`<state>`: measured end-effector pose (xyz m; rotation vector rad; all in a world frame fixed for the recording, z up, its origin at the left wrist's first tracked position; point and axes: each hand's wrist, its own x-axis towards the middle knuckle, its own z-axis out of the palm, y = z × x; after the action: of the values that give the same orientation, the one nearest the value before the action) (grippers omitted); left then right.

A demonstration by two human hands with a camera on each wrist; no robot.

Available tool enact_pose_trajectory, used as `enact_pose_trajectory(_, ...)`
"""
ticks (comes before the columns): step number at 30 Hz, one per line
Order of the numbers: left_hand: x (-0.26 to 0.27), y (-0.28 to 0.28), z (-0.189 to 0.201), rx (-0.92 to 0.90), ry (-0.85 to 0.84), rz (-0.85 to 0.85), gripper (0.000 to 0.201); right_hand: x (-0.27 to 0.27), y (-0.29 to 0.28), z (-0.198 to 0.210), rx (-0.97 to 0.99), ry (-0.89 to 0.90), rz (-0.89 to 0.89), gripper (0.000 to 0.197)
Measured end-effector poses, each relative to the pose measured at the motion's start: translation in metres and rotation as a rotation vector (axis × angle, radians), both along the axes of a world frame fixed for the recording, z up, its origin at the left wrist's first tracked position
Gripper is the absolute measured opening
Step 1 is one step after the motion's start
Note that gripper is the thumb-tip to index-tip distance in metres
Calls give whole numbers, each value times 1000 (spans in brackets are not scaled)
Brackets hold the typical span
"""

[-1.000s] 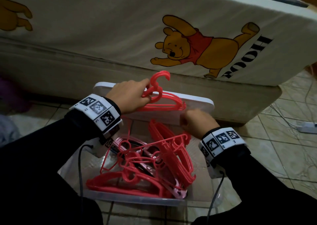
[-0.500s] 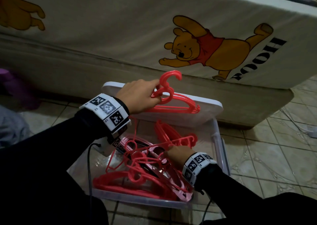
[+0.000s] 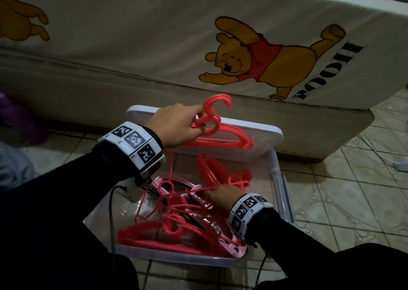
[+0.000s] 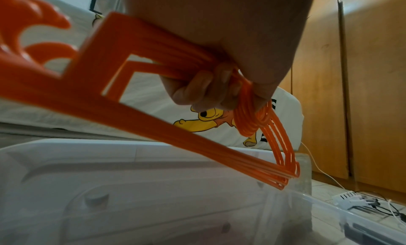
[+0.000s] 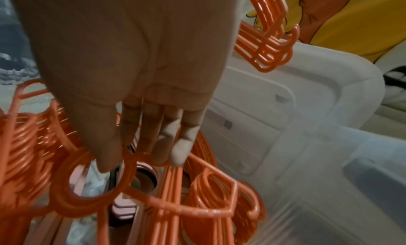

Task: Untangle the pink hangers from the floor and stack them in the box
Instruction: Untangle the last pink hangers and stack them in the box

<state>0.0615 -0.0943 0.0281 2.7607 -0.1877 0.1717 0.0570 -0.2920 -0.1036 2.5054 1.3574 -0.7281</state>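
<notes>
A clear plastic box (image 3: 284, 192) on the floor holds a tangle of pink hangers (image 3: 176, 221), coral and pale pink. My left hand (image 3: 176, 126) grips a neat bundle of hangers (image 3: 223, 138) by their necks, above the white lid (image 3: 260, 130) that leans at the box's far side. In the left wrist view my curled fingers (image 4: 208, 91) wrap the bundle (image 4: 153, 120). My right hand (image 3: 220, 195) is down in the box. In the right wrist view the right hand (image 5: 140, 160) pinches one hanger (image 5: 92, 193) near its ring between thumb and fingers.
A mattress with a yellow bear print (image 3: 254, 57) and its base stand right behind the box. Tiled floor (image 3: 344, 201) lies to the right, with a white power strip (image 3: 400, 165) and cables. Purple and grey cloth lies at the far left.
My right hand has dropped from the lid's edge into the box and taken hold of a hanger in the tangle. The left hand still holds its bundle in the same place.
</notes>
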Motion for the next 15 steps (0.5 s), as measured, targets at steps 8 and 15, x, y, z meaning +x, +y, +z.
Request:
enact_pose_trajectory(8,-1,2,3,12,9,2,12,10,5,22,-13,-132,-31,29)
enact_pose_trajectory(15,-3,2,5,5,-5,5,15,23,0,41,159,-91,-225,25)
